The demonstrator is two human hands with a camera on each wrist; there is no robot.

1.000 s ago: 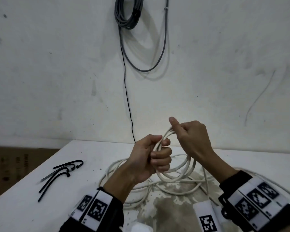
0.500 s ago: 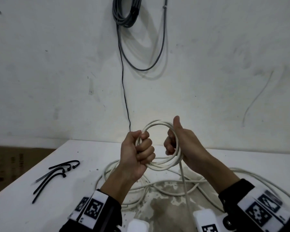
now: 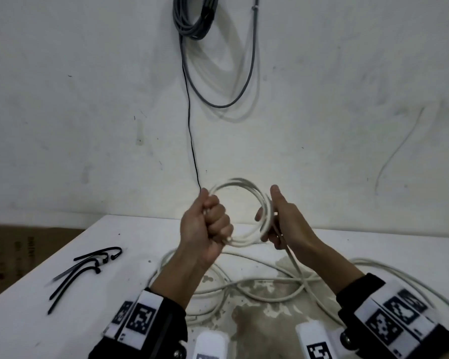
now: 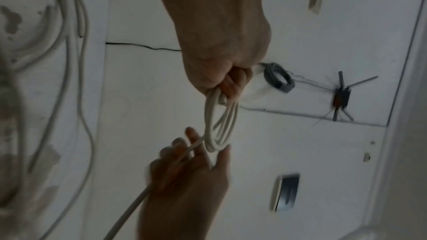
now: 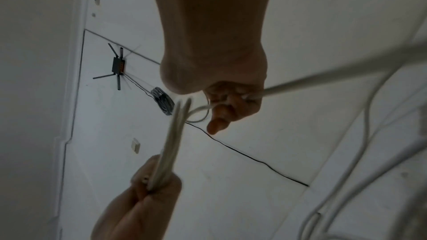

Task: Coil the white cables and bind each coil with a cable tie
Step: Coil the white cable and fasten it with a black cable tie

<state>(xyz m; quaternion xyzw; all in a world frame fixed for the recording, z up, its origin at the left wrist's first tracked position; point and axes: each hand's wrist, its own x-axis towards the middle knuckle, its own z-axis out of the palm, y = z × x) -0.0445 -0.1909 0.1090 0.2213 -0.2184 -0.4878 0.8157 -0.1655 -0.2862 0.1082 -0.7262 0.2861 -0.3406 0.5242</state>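
A small coil of white cable (image 3: 240, 186) is held upright above the table between both hands. My left hand (image 3: 213, 224) grips the coil's left side in a closed fist (image 4: 221, 79). My right hand (image 3: 272, 216) holds the coil's right side, thumb up, with the loose strand (image 3: 294, 265) running through its curled fingers (image 5: 233, 101) down to the table. The rest of the white cable (image 3: 257, 283) lies in loose loops on the white table (image 3: 62, 320). Several black cable ties (image 3: 86, 265) lie at the table's left.
A grey cable bundle (image 3: 195, 16) hangs on the wall above, with a thin black wire (image 3: 192, 141) dropping behind the table. The table's left edge borders a brown cardboard surface (image 3: 16, 252). Worn patches mark the tabletop near me.
The hands have spread apart, opening the coil into a wider ring. The right hand has slid to the coil's right side, feeding another turn of cable.
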